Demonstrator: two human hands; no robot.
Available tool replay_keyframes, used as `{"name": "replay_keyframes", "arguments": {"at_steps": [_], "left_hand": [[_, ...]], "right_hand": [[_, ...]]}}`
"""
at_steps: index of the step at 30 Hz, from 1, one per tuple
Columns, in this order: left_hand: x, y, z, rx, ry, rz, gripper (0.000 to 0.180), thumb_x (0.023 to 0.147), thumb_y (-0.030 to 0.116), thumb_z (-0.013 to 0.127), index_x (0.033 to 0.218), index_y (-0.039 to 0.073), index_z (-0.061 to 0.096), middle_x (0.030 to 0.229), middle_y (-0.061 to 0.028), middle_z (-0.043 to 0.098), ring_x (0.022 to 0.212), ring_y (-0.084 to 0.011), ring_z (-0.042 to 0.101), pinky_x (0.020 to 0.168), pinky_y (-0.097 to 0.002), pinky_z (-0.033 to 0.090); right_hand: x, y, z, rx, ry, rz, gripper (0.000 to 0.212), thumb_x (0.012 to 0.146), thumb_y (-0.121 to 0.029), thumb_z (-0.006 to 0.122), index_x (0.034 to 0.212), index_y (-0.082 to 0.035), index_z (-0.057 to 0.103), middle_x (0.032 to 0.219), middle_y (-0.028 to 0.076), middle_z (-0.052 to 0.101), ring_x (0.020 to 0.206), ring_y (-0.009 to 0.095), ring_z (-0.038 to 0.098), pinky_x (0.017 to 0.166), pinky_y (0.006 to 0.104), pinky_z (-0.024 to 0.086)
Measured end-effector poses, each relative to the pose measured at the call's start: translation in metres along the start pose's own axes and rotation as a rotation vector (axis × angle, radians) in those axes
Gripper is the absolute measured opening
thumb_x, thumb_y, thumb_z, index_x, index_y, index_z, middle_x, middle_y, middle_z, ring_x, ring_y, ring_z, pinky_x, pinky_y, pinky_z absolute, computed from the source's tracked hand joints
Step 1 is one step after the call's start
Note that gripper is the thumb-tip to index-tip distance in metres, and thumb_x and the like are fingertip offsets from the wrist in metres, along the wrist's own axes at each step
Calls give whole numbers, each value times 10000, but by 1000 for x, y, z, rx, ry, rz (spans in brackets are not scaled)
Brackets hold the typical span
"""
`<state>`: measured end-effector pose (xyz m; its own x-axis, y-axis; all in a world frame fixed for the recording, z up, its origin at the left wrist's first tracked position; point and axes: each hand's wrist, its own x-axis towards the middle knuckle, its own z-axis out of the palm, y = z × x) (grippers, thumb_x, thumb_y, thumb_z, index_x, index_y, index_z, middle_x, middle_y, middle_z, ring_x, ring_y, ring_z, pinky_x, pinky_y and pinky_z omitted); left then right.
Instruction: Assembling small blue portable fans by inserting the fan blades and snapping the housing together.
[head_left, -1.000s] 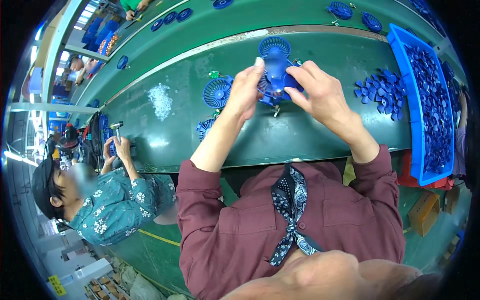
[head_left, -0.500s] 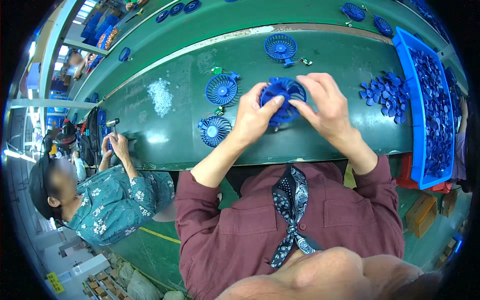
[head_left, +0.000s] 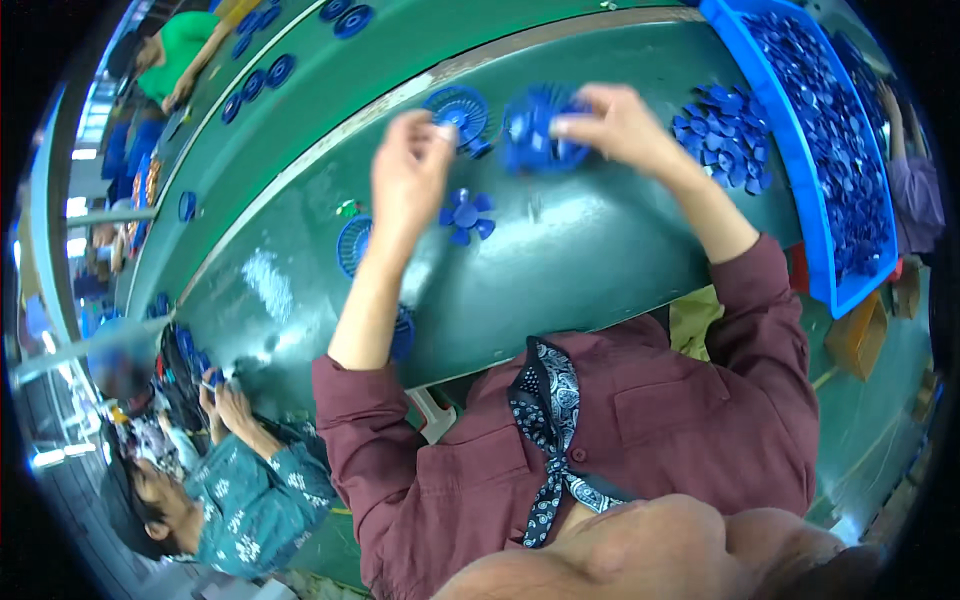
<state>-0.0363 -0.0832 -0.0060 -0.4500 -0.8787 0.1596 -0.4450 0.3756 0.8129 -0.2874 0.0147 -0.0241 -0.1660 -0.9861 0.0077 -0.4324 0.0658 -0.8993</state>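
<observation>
My right hand (head_left: 628,130) grips a blue fan cage (head_left: 540,135) over the bench; motion blurs it. My left hand (head_left: 408,175) is curled, thumb and fingertips together in a pinch; whether a small piece is between them is too blurred to tell. Just beyond its fingertips lies another blue fan cage (head_left: 458,112). A loose blue fan blade (head_left: 467,216) rests on the green bench, right of my left wrist. Two more cages, one at the left (head_left: 353,247) and one nearer me (head_left: 403,335), are partly hidden by my left forearm.
A pile of blue fan blades (head_left: 725,138) lies at the right beside a blue bin (head_left: 825,240) full of them. Small clear pieces (head_left: 267,285) are scattered at the left. A co-worker (head_left: 230,480) sits at my left. More round blue parts (head_left: 281,69) stand on the far green surface.
My hands have come apart and moved farther over the bench. The right hand now has the cage alone. A loose fan blade now lies on the bench. The view has shifted.
</observation>
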Motion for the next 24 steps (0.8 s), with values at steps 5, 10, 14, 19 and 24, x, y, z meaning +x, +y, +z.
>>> {"name": "replay_keyframes", "arguments": {"at_steps": [5,10,14,19,24], "left_hand": [[69,-47,11,541,-19,-31,380,814,297,656,1042,-4,609,903,-197,656,858,-360,634,782,-434,489],[73,-57,11,527,-156,-117,263,842,245,570,959,14,616,905,-245,642,903,-421,605,782,-483,467],[65,-46,3,202,-82,-174,242,879,209,577,932,-26,595,817,-175,654,773,-299,637,680,-419,487],[24,-17,-26,-446,-112,-377,234,928,216,573,952,-15,597,869,-76,642,710,-127,610,581,-297,518],[-29,-17,-56,-769,-115,-497,244,937,273,577,960,30,562,925,-88,646,810,-180,665,707,-384,589]], "right_hand": [[-9,38,-58,-181,355,-71,441,836,-185,662,1213,15,550,1023,130,661,801,185,642,681,292,507],[-78,21,-63,-876,-18,-184,367,706,-4,641,1070,-20,602,1036,139,578,959,321,555,802,386,487],[-82,42,-42,-987,103,-328,303,696,13,617,997,-18,623,1043,152,571,943,317,562,782,382,491],[-65,33,-23,-742,266,-376,208,765,-2,605,973,-7,628,887,131,621,813,287,617,695,371,508],[-53,21,-2,-151,255,-133,140,817,-14,587,948,4,634,885,153,665,756,300,649,665,317,512]]}}
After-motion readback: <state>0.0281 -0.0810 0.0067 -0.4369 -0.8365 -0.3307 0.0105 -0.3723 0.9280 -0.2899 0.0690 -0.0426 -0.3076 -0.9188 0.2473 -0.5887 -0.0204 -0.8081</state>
